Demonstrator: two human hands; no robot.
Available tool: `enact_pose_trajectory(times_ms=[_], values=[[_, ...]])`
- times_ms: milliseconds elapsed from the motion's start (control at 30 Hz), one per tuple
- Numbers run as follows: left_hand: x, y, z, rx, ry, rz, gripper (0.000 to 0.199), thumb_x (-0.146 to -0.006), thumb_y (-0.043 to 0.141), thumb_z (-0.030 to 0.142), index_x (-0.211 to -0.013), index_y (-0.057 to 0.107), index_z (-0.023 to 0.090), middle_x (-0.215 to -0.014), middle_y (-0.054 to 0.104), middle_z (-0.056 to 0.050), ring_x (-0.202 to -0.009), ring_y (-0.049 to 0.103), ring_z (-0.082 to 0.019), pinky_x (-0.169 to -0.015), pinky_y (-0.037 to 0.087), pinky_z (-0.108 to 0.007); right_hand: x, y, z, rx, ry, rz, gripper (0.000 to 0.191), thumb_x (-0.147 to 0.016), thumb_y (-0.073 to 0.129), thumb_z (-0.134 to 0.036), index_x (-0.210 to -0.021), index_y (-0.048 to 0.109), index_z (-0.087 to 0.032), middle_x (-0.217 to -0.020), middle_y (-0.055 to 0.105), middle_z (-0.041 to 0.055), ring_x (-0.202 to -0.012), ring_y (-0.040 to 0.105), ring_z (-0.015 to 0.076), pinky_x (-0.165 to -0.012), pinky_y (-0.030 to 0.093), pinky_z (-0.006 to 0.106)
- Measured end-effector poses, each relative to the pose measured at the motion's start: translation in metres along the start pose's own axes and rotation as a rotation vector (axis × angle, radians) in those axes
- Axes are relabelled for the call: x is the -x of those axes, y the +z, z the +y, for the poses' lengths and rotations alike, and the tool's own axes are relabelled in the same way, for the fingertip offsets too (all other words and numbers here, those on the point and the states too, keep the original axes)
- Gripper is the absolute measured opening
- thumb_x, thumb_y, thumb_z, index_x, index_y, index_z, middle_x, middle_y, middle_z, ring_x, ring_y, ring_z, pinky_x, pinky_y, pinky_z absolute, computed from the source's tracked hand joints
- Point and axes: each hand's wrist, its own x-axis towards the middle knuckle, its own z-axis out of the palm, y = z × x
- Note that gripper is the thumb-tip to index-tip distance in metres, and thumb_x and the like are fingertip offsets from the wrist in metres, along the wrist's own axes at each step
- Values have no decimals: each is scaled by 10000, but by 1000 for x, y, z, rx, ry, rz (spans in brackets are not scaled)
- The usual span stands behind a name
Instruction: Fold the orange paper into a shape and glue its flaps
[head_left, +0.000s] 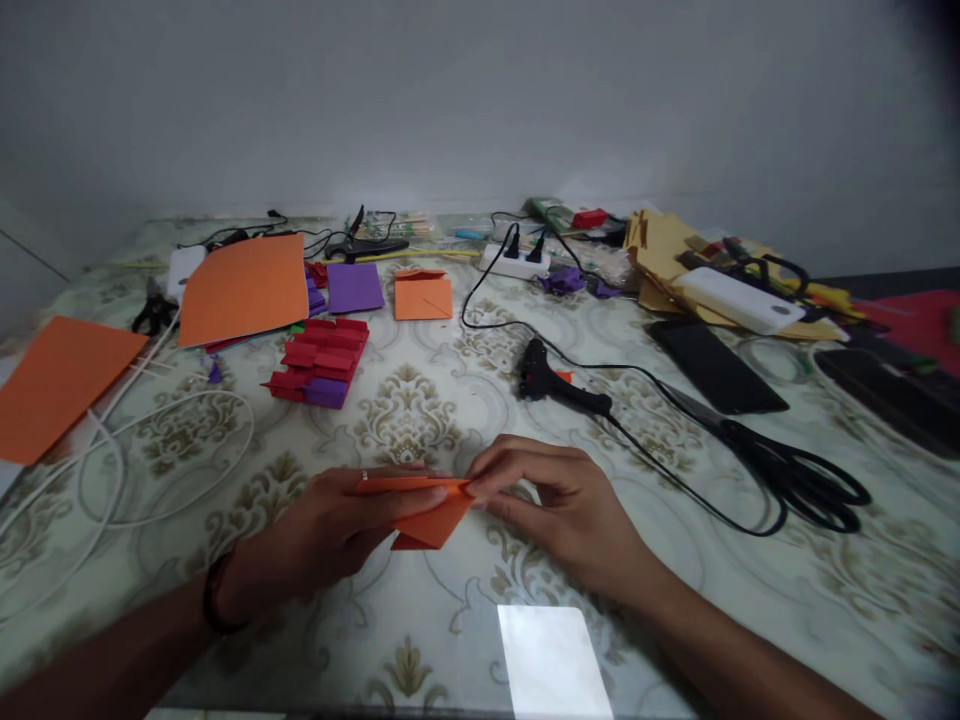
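Between my two hands is a folded piece of orange paper point(431, 522), held above the table near its front edge. My left hand point(337, 515) grips it from the left, thumb lying along its top. At its right corner, my right hand point(551, 500) pinches the paper between thumb and fingers. Part of the paper is hidden by the left fingers. Beyond the hands lie folded red paper pieces point(322, 355) with a purple one point(326, 391) among them. A folded orange square point(424, 298) and a purple square point(355, 288) lie farther back.
A black glue gun point(562, 385) with a trailing cord lies right of centre. Black scissors point(795, 470) and a dark phone point(716, 365) are at the right. Orange sheets point(247, 290) and a looped white cable point(244, 430) lie left. A power strip point(516, 261) sits at the back.
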Motion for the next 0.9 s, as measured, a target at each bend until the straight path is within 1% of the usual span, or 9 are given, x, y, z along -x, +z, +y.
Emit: enact_pose_trajectory(times_ms=[133,233,300,400,467,600,667,767,900], values=[[1,2,-1,2,15,9,649,-906,482,-62,-1411,690,289,-1339,779,-33,-1204,767,-179,-1022,627,-274,0,2,-1,-10,10,11,100,-919,797,-191,-861,847,-257,-872,804,38,-769,745,169,-734,602,294],[8,7,-6,-44,11,62,644,-957,503,-18,-1500,588,318,-1285,805,-26,-1043,821,-165,-903,667,-255,1,3,0,7,-28,21,97,-924,793,-178,-875,843,-244,-869,803,41,-776,749,167,-730,600,282],[14,11,-10,-80,-76,108,686,-984,521,20,-1588,452,337,-1251,819,-28,-945,834,-158,-822,678,-244,3,2,0,18,-61,30,105,-926,786,-155,-888,842,-235,-884,803,43,-787,752,159,-733,597,266],[21,15,-15,63,-163,109,714,-1026,529,108,-1657,260,307,-1359,766,-94,-1206,764,-215,-884,681,-297,4,2,0,30,-89,40,119,-927,778,-130,-909,840,-230,-905,799,40,-799,751,148,-743,595,252],[23,16,-17,100,-199,107,655,-1021,539,120,-1610,312,292,-1372,758,-102,-1255,739,-231,-919,679,-323,4,2,1,38,-103,41,117,-931,777,-132,-916,836,-232,-908,795,36,-805,747,147,-748,593,253],[21,15,-15,-86,-160,197,458,-944,591,82,-1366,549,255,-1277,789,-82,-1061,812,-227,-876,691,-316,4,4,3,25,-92,27,84,-953,768,-176,-902,806,-233,-897,783,29,-816,736,149,-761,578,264],[19,15,-12,-145,-116,230,411,-937,583,63,-1304,581,248,-1197,810,-56,-984,825,-200,-828,694,-281,4,7,5,-4,-17,47,41,-937,796,-233,-908,768,-230,-873,768,20,-807,727,157,-746,571,272],[18,15,-6,-165,-93,247,383,-966,550,49,-1289,588,252,-1150,822,-22,-954,828,-165,-795,692,-251,5,10,8,-39,119,48,178,-887,853,-329,-947,720,-226,-854,748,12,-791,710,170,-723,565,284],[13,14,-1,-198,-23,169,349,-1010,522,46,-1290,610,238,-1174,835,-31,-1025,821,-145,-875,681,-243,7,15,10,4,111,-36,166,-934,800,-355,-895,735,-208,-858,756,21,-791,696,161,-737,534,279]])
